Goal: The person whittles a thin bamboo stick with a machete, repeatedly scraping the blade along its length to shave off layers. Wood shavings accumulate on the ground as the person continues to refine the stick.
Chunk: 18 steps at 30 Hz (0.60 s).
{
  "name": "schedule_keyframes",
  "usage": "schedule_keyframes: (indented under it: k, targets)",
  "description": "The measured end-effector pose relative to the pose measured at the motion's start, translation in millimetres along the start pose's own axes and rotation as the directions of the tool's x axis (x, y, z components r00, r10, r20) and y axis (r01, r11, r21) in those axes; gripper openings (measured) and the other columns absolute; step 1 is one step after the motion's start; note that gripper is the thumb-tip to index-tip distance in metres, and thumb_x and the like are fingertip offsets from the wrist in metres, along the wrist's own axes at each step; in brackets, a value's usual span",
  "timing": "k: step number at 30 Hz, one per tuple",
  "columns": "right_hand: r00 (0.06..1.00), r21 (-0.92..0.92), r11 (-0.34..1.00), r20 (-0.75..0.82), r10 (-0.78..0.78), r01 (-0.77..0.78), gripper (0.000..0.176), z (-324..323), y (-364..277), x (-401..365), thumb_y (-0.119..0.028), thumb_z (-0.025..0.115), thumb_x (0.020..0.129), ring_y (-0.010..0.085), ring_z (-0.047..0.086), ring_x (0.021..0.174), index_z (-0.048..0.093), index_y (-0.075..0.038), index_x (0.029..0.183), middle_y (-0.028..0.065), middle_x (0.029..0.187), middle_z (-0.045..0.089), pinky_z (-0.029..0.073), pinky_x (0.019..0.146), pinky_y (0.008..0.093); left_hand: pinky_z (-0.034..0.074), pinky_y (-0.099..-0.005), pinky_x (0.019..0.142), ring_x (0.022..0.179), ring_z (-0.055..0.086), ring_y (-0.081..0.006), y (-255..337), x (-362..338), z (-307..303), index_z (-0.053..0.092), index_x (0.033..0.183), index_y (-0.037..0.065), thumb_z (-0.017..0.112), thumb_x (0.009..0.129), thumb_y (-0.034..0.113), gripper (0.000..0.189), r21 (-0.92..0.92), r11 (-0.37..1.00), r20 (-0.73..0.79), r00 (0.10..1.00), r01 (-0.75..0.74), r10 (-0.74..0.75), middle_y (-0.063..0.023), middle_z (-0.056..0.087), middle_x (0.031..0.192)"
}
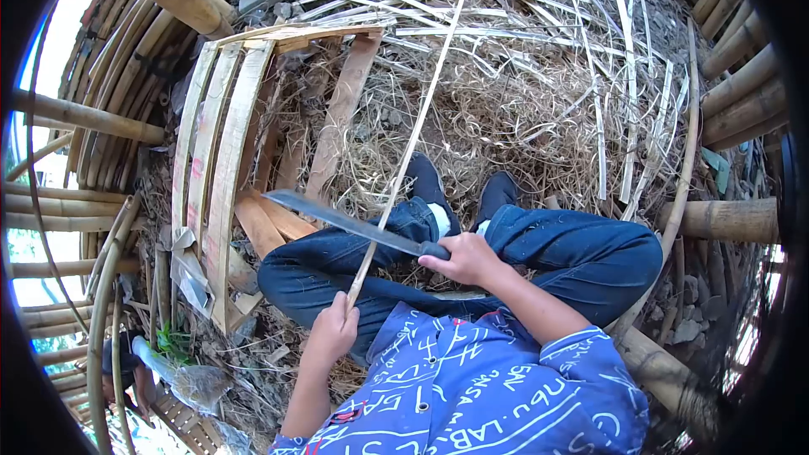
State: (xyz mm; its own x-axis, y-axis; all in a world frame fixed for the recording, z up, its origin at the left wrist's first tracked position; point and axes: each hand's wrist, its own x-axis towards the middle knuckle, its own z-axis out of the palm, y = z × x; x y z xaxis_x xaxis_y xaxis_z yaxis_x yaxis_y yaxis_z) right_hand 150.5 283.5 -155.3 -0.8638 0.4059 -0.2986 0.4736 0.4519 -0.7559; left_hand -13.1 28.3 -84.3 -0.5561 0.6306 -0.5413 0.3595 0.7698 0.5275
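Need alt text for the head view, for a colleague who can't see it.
A seated person's left hand grips a long thin bamboo strip while the right hand holds a machete, its blade crossing the strip. Around the crossed legs lie bamboo shavings, a slatted wooden frame and bamboo poles.

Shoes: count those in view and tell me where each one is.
2. The first shoe sits just right of the bamboo strip, above the machete; the second shoe lies beside it to the right. No others show.
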Motion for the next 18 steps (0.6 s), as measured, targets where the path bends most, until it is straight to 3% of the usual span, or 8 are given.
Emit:
schedule_keyframes:
  k: [2, 4, 9, 12, 18]
  targets:
    - [0.999, 0.015, 1.000, 0.023, -0.022, 0.022, 0.065, 4, -10, -3, -0.067, 0.058, 0.085, 0.0399, 0.065, 0.064, 0.067, -0.005, 0.067, 0.0196, 0.063, 0.064, 0.052, 0.062, 0.0477, 0.045, -0.0495, 0.061, 0.071, 0.064, -0.0431, 7, 1, -1, 0.045, 0.090, -0.001, 0.066, 0.088, 0.025, 0.033, 0.009, 1.000, 0.021, 1.000, -0.018, 0.018, -0.0250, 0.061, 0.071]
    - [0.999, 0.037, 0.999, 0.040, -0.029, 0.028, 0.065, 7, -20, -6, -0.067, 0.058, 0.084, 0.0400, 0.065, 0.063, 0.067, -0.005, 0.067, 0.0196, 0.062, 0.064, 0.052, 0.062, 0.0477, 0.045, -0.0480, 0.060, 0.066, 0.061, -0.0417, 21, 2, -6, 0.046, 0.090, -0.001, 0.066, 0.088, 0.025, 0.033, -0.010, 0.997, 0.193, 0.978, 0.081, -0.078, -0.0235, 0.059, 0.069]
    - [0.999, 0.014, 0.999, 0.037, -0.029, 0.029, 0.065, 10, -20, -8, -0.067, 0.059, 0.084, 0.0405, 0.065, 0.062, 0.067, -0.005, 0.067, 0.0203, 0.062, 0.063, 0.052, 0.060, 0.0480, 0.045, -0.0483, 0.059, 0.067, 0.060, -0.0452, 30, -2, 6, 0.047, 0.091, -0.002, 0.065, 0.091, 0.025, 0.032, -0.047, 0.997, 0.127, 0.991, 0.053, -0.046, -0.0248, 0.060, 0.070]
    - [0.998, -0.158, 0.986, -0.037, -0.059, 0.052, 0.066, -3, -7, 0, -0.070, 0.057, 0.083, 0.0389, 0.066, 0.063, 0.068, -0.006, 0.068, 0.0201, 0.063, 0.064, 0.053, 0.060, 0.0476, 0.045, -0.0514, 0.061, 0.074, 0.059, -0.0506, 27, -8, 11, 0.047, 0.091, -0.002, 0.060, 0.094, 0.022, 0.027, -0.066, 0.997, 0.090, 0.995, 0.038, -0.032, -0.0288, 0.060, 0.072]
    - [0.977, -0.362, 0.921, -0.202, 0.072, -0.143, 0.073, -61, 53, 43, -0.076, 0.052, 0.081, 0.0368, 0.069, 0.068, 0.070, -0.006, 0.072, 0.0177, 0.067, 0.067, 0.054, 0.066, 0.0480, 0.044, -0.0568, 0.063, 0.077, 0.059, -0.0527, 30, -36, 13, 0.045, 0.092, 0.000, 0.054, 0.097, 0.019, 0.022, -0.048, 0.998, 0.125, 0.991, 0.050, -0.044, -0.0312, 0.060, 0.073]
